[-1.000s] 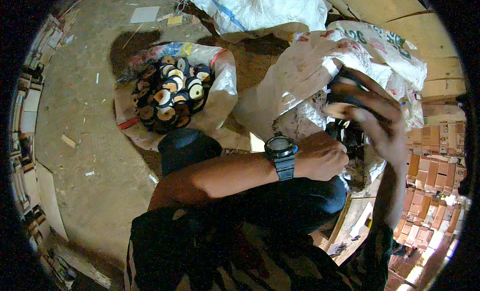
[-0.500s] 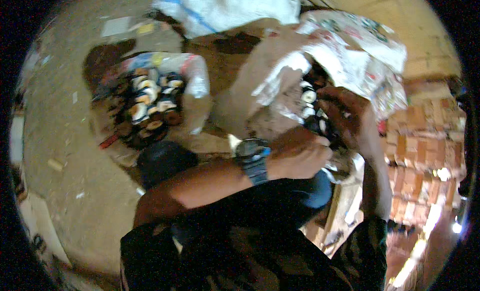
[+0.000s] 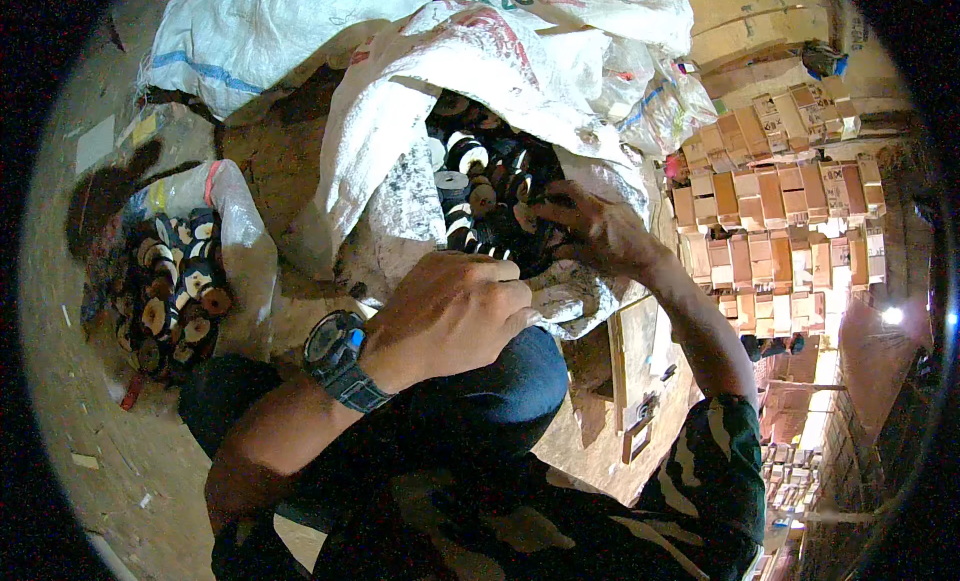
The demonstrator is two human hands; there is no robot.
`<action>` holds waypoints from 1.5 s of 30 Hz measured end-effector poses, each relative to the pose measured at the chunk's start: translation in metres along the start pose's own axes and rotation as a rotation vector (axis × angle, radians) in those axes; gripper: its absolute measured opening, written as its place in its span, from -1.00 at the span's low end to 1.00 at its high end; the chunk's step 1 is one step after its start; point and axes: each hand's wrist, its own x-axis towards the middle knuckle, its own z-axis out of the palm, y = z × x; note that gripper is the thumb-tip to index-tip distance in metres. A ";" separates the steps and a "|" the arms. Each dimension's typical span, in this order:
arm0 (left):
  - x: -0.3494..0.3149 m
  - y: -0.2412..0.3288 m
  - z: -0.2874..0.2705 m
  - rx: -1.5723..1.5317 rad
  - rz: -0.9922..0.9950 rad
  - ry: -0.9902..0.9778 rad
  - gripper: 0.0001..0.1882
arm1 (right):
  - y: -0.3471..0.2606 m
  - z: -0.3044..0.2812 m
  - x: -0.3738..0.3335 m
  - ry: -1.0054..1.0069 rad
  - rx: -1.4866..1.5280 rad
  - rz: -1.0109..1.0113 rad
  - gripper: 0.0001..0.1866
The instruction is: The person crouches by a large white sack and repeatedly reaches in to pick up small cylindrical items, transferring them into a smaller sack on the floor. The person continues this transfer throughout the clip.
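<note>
An open white woven sack (image 3: 375, 186) lies in front of me, its mouth folded back over a heap of black and cream discs (image 3: 482, 199) with holes in their middles. My left hand (image 3: 455, 306), a dark watch (image 3: 340, 361) on its wrist, is closed at the sack's near edge. A row of discs, edges striped black and white, runs up against its curled fingers; the palm side is hidden. Reaching in from the right, my right hand (image 3: 600, 231) has bent fingers spread apart among the discs. One brown-faced disc (image 3: 525, 218) lies by its fingertips.
Left of the sack, a clear plastic bag (image 3: 245, 216) holds more discs (image 3: 175, 291). Behind stands a full white sack with a blue stripe (image 3: 215, 66). Brown cartons (image 3: 770, 201) are stacked at the right. A wooden board (image 3: 640, 356) lies beside my knee (image 3: 520, 381).
My view has swung right, so the sack and both hands appear further left. My left hand stays closed by the discs; the right hand's fingers have spread deeper in the sack mouth.
</note>
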 end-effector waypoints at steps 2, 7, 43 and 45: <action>0.001 0.000 0.000 -0.005 -0.003 0.002 -0.81 | -0.005 0.004 0.005 -0.117 -0.094 0.069 -0.34; 0.001 0.000 -0.004 -0.021 -0.049 -0.038 -0.76 | 0.004 0.004 0.005 -0.009 -0.034 0.023 -0.54; 0.001 -0.002 0.000 0.027 -0.033 -0.047 -0.83 | 0.009 -0.006 0.005 0.135 0.229 -0.031 -0.37; 0.001 -0.002 0.000 0.028 -0.018 -0.031 -0.83 | 0.019 -0.002 0.012 0.180 0.124 -0.124 -0.41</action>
